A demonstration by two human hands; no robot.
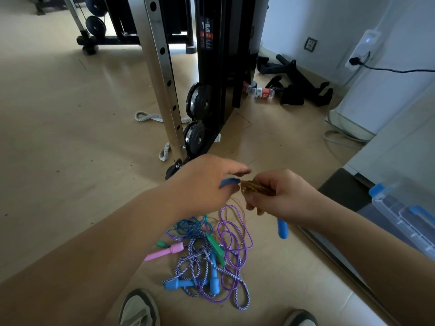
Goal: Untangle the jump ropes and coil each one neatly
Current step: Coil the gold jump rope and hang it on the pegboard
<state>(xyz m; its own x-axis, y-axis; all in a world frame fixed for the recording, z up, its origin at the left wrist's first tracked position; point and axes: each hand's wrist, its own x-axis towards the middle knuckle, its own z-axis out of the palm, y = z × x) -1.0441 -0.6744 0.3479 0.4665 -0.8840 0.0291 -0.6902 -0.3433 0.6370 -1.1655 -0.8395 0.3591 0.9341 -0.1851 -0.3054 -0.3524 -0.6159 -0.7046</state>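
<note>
1. The left hand point(207, 182) is held at 9 o'clock of the right hand point(287, 196), with their fingertips nearly meeting above the floor point(70, 137).
2. A short blue handle point(229, 182) is pinched in the curled left fingers, and its tip is just beside the gold coil point(256, 188).
3. The gold coil, a tight bundle of rope turns, is gripped by the clenched right fingers and thumb. A hanging blue handle point(282, 229) is seen at 6 o'clock under that hand.
4. The tangled pile point(211, 255) lies on the floor at 6 o'clock of both hands.
5. In the pile, a thin purple rope point(235, 234) is looped at 3 o'clock, a braided blue-and-white rope point(188, 264) is spread through the middle, and a pink handle point(164, 251) sticks out at 9 o'clock.
6. A green handle point(215, 247) is laid across the centre, and two light blue handles point(214, 278) are found at 6 o'clock.
7. A weight machine point(221, 67) stands at 12 o'clock, and a clear plastic box point(404, 215) is seen at 3 o'clock.
</note>
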